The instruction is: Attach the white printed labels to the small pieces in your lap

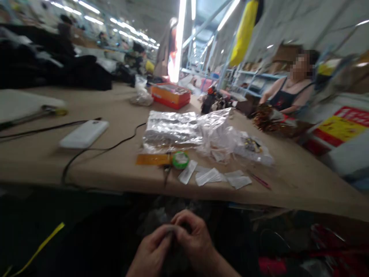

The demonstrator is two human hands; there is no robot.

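My left hand point(155, 248) and my right hand point(196, 238) meet low in the picture, below the table's front edge. Thumbs and fingertips are pressed together in a pinch. Whatever lies between them is too dark and blurred to name. Beyond the hands, white paper slips point(210, 177) lie near the table edge. Beside them are a green roll of tape point(180, 159), an amber strip point(152, 159) and a small dark pointed tool point(166, 172).
Silvery plastic packaging point(173, 130) and a clear bag point(255, 148) cover mid-table. A white power bank point(84, 134) with a black cable lies left. An orange box point(170, 95) stands behind. A red pen-like item point(261, 181) lies right. A co-worker point(291, 88) handles brownish material at the far right.
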